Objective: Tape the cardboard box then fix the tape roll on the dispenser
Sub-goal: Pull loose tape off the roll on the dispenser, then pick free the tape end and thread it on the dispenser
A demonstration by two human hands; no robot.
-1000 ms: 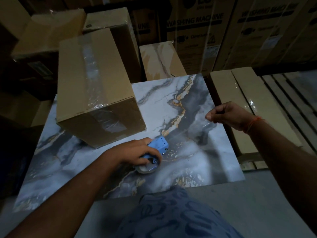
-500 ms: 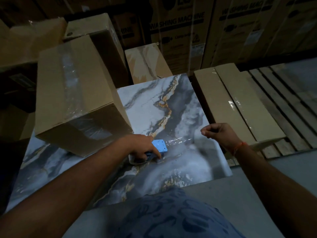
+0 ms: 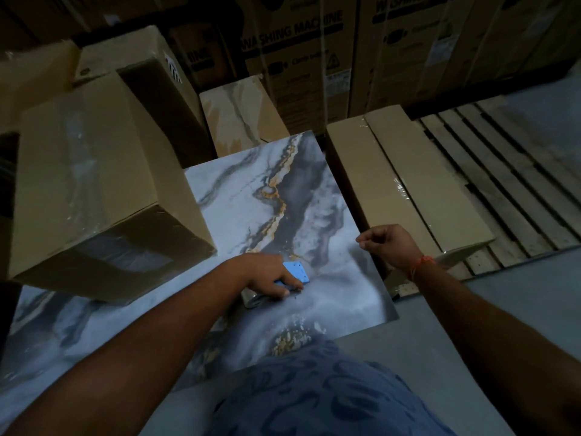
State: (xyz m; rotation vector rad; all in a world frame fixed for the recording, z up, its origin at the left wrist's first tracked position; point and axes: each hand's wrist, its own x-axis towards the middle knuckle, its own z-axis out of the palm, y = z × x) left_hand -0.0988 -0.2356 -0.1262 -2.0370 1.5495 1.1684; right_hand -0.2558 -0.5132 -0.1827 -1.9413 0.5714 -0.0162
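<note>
A large cardboard box (image 3: 88, 171) lies on the marble-patterned slab (image 3: 251, 196) at the left, with clear tape along its top and down its near end. My left hand (image 3: 267, 275) presses a blue tape dispenser (image 3: 297, 270) onto the slab just right of the box; the tape roll (image 3: 250, 298) peeks out under my palm. My right hand (image 3: 388, 245) hovers at the slab's right edge. Its fingers are pinched on the clear tape end, and the strip is barely visible in the dim light.
Two long flat cartons (image 3: 408, 184) lie right of the slab on a wooden pallet (image 3: 503, 171). Tall washing-machine cartons (image 3: 298, 58) stand at the back. Another brown box (image 3: 141, 58) and a marbled carton (image 3: 242, 114) sit behind the slab.
My right hand dropped lower and closer to me, staying pinched. My left hand and the dispenser stayed near the box. The camera tilted, so the scene shifted.
</note>
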